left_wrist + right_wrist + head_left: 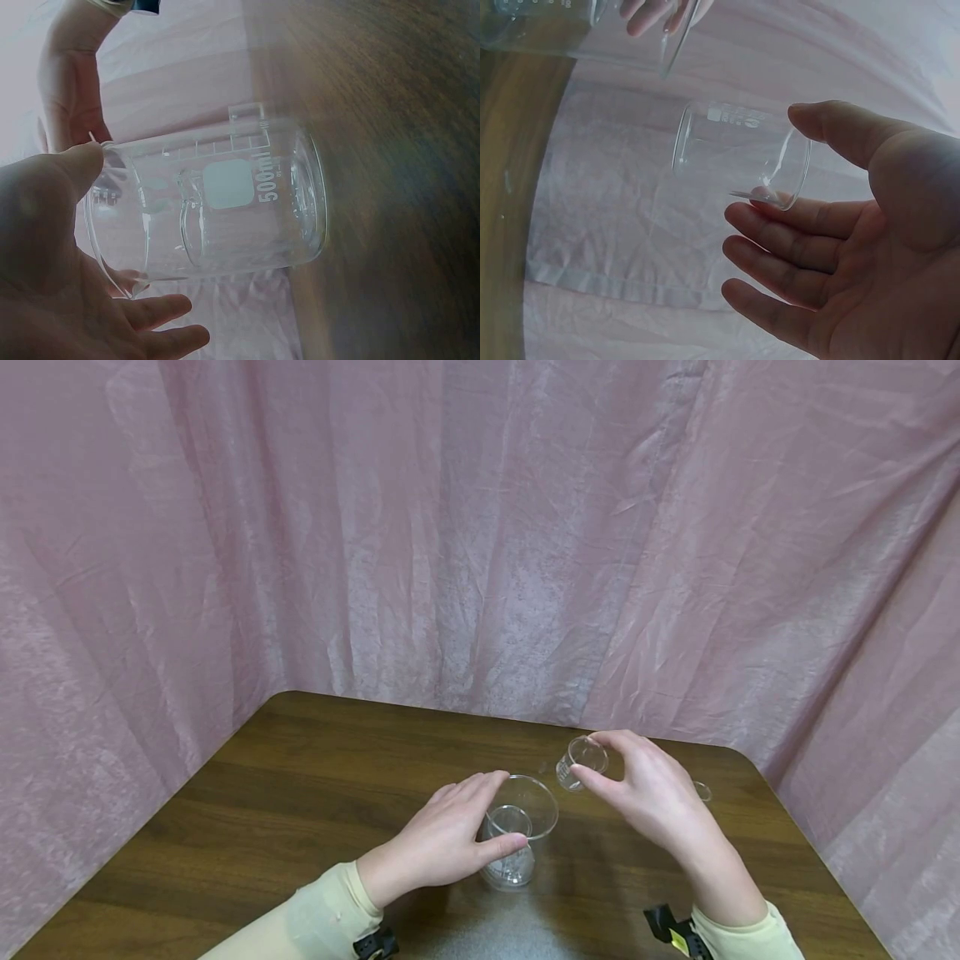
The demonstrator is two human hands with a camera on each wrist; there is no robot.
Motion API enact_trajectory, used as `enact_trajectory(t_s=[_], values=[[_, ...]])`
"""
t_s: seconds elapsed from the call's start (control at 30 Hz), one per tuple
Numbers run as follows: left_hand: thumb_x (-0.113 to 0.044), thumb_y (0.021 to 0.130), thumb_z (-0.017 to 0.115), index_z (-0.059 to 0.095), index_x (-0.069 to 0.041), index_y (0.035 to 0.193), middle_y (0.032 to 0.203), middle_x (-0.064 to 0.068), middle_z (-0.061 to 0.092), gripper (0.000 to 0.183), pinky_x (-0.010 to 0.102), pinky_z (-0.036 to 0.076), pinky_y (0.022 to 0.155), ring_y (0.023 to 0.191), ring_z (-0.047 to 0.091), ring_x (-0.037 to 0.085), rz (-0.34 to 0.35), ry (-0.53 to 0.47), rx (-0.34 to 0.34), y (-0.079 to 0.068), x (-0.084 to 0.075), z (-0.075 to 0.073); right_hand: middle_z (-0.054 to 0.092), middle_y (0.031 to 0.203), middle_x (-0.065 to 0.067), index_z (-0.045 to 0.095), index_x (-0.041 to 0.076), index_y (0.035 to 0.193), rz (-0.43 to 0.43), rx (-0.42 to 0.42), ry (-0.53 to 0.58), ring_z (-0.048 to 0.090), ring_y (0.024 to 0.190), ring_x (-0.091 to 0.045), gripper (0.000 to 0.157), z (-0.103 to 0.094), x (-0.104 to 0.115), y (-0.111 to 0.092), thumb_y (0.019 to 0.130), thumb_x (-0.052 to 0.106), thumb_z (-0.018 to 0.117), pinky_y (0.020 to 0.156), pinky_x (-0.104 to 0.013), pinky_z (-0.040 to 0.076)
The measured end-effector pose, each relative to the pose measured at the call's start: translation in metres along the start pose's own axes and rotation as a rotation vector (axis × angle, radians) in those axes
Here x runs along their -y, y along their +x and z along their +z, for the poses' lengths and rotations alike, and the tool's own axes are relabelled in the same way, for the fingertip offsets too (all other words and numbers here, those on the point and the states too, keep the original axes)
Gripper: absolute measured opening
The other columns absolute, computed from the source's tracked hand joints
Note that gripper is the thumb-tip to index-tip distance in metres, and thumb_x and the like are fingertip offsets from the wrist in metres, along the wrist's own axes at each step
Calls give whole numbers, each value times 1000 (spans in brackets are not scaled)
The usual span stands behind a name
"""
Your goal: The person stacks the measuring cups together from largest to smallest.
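Because clear glass blurs into what lies behind it, the print on the small beaker is hard to read, and the lower part of the inner beaker is faint through the large beaker, marked 500ml. Beyond the right hand shows 1 clear rim, partly hidden. That hand's grip has the small beaker by its rim, between thumb and fingers, above the tabletop, mouth up, long axis roughly upright. The left hand has its grip around the large beaker's rim; this beaker stands upright, mouth up, with the inner beaker inside. The tabletop is dark brown wood grain with 2 rounded far corners, its near edge cut off; pink curtains hang around it.
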State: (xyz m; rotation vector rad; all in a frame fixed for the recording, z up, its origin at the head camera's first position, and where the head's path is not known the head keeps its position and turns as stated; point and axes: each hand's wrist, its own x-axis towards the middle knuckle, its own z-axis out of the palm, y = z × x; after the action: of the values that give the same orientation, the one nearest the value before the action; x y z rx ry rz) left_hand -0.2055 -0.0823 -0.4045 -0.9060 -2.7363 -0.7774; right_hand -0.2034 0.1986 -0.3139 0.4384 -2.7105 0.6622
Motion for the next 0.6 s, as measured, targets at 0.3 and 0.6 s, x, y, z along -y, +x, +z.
enact_trajectory(t_s=[0.3,0.6], values=[[-68,104,65,47,-16,161,155,2,59,79,59,42,120,144,56,24,-6,0,2,0,0,0,76,133,-8,75,9,135,-21,-8,10,69,128,-37,51,-2,4,-3,100,45,83,104,-62,54],[-68,104,65,47,-16,162,156,1,58,81,59,42,120,145,55,24,-12,4,5,0,0,0,75,134,-7,76,12,135,-27,0,26,68,130,-36,50,-3,9,-6,99,45,84,105,-62,54]])
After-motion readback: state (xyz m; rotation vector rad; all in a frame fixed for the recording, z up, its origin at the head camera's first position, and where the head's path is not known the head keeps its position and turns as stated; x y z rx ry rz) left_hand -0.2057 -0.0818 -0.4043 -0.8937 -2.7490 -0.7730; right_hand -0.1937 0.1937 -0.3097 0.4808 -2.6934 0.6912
